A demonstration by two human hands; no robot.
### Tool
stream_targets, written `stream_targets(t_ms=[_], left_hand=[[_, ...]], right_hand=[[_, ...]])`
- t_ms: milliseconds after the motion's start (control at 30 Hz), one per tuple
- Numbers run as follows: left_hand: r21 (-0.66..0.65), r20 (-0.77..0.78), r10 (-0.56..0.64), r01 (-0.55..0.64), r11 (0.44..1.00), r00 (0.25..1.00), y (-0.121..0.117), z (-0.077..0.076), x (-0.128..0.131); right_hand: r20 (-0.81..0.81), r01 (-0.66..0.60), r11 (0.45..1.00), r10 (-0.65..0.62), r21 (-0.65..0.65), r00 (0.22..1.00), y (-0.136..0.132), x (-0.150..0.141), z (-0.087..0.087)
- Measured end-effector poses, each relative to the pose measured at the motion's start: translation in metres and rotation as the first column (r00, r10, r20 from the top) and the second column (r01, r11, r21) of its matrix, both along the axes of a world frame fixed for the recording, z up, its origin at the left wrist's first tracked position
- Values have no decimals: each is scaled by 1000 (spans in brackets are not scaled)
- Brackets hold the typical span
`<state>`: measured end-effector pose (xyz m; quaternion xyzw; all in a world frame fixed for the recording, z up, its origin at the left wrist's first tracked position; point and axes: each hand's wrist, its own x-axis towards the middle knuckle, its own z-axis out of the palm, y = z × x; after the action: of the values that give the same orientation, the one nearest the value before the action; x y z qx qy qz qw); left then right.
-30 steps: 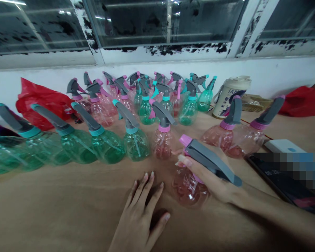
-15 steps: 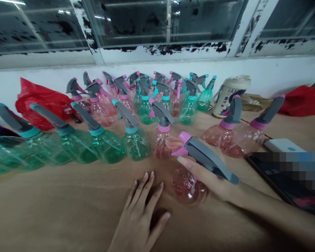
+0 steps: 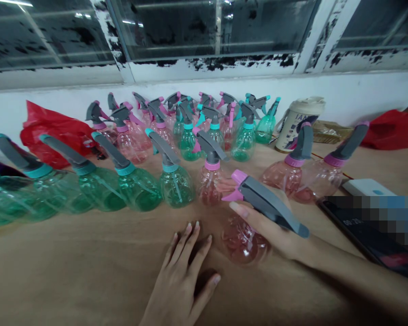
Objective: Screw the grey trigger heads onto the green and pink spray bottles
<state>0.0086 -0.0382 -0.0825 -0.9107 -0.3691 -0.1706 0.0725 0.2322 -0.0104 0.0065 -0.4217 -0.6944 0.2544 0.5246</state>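
My right hand [image 3: 275, 231] is wrapped round the neck of a pink spray bottle [image 3: 243, 242], just below its grey and pink trigger head. Part of the fingers is hidden behind that head. The bottle stands on the wooden table [image 3: 71, 271], with its nozzle toward the left. Left of it, my left hand [image 3: 183, 271] rests on the table with fingers spread and nothing in it. Just behind the held bottle is another pink spray bottle [image 3: 211, 185]. A green spray bottle [image 3: 177, 185] stands to its left, at the end of a row of green ones.
Many pink and green spray bottles [image 3: 190, 145] crowd along the wall. Two pink bottles [image 3: 285, 174] stand at right, near a phone [image 3: 360, 235] and a white box [image 3: 369, 188]. A tall printed cup [image 3: 297, 124] and red plastic bags [image 3: 51, 136] are farther back.
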Motion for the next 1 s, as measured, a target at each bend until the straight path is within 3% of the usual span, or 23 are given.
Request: stream_targets(t_ms=[300,700,1000], left_hand=[[-9,-28,15,-16,1000,999,0,-1,0],[-37,-5,4,-4,999,1000,0,-2,-1],[1,-19,1,-1,1000,1000,2,1,0]], right_hand=[[3,-40,999,40,3,999,-1,1,1],[-108,-52,999,51,-10,993,-1,-2,-1],[25,25,998,-24,-52,999,-1,1,0]])
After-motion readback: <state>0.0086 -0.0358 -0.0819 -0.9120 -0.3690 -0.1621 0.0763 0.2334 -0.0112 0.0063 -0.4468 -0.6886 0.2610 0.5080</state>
